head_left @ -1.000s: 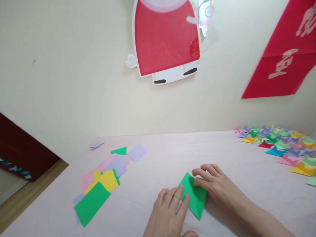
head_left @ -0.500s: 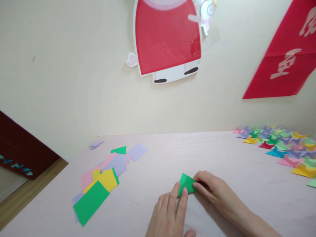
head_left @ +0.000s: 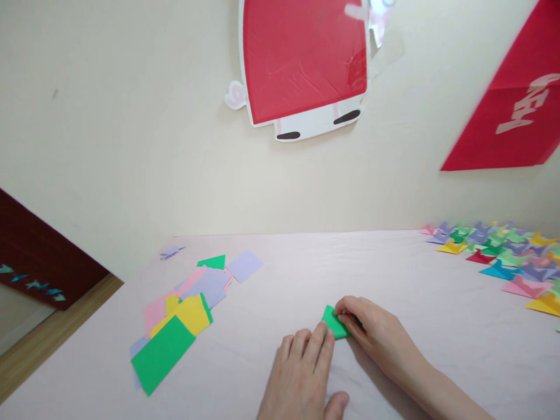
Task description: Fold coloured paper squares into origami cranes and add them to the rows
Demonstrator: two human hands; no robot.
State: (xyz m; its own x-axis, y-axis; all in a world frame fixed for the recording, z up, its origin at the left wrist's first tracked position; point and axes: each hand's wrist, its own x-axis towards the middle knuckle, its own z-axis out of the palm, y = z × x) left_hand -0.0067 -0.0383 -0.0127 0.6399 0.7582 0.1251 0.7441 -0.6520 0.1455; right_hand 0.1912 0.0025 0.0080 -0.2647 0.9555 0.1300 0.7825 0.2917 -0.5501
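Note:
A small folded piece of green paper point(head_left: 334, 326) lies on the pale table in front of me. My left hand point(head_left: 301, 364) rests flat, its stretched fingertips touching the left edge of the folded paper. From the other side, my right hand point(head_left: 371, 332) has thumb and forefinger pinched together over the upper right part of the paper. Those fingers hide the paper's right part.
A loose pile of coloured paper lies to the left, with a green rectangle point(head_left: 163, 354) and yellow paper point(head_left: 188, 315) on top. Rows of folded paper pieces point(head_left: 499, 269) stand at the right. A wall with a red cutout point(head_left: 306, 58) bounds the table's back.
The right hand's fingers have moved left over the green paper, covering more of it, and its visible part looks smaller. My left hand stays at its left edge. The whole view has shifted slightly.

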